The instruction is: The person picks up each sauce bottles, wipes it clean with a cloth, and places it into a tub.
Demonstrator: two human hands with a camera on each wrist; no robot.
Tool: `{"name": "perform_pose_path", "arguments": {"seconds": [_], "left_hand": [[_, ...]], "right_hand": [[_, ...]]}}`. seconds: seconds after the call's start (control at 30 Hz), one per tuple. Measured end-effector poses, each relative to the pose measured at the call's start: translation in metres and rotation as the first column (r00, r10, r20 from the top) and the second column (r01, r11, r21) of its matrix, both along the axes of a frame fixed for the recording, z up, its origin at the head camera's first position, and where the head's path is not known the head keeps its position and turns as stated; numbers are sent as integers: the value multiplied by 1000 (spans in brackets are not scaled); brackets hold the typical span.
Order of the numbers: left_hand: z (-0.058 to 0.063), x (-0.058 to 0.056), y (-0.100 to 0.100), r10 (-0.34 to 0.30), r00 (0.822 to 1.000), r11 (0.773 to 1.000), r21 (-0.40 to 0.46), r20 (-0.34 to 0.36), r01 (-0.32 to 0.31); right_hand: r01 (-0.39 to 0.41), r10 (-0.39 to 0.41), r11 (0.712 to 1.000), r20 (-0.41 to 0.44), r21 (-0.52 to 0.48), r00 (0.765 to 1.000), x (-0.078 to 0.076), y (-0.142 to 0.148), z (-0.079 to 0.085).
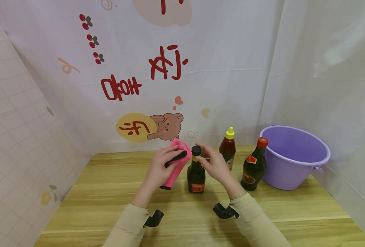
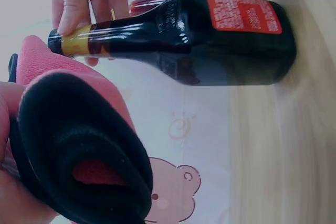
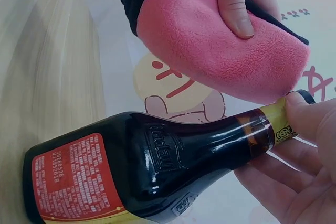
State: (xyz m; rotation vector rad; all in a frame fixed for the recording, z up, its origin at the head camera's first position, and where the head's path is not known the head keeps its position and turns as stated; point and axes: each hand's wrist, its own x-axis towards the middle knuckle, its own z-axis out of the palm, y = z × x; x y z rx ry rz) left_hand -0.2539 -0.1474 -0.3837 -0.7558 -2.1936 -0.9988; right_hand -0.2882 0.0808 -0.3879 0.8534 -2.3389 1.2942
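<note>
A dark sauce bottle with a black cap, yellow neck band and red back label stands upright on the wooden table. My right hand grips it at the neck, thumb on the yellow band in the right wrist view. In my left hand is a folded pink cloth with black edging, held between thumb and fingers. The cloth's upper end comes right up to the bottle's cap and neck. Seen from the left wrist, its rolled black-edged end fills the lower left.
Right of the hands stand a red sauce bottle with a yellow nozzle and a green bottle with a red cap. Behind the green one is a purple bucket. A printed white sheet hangs along the table's back edge.
</note>
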Motion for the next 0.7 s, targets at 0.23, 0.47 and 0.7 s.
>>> {"name": "perform_pose_path", "arguments": {"seconds": [0.23,0.47,0.7], "left_hand": [[-12,-6,6,-54,997,998,16,-58,55],[-25,-12,11,-88,995,996,7,-46,89],[-28,-9,12,-107,994,994,-21,38,107]], "right_hand": [[-17,17,1000,-11,-7,1000,-2,2,0],[-21,21,1000,7,-5,1000,-3,3,0],[-4,4,1000,-21,-1,1000,-4,1,-2]]}}
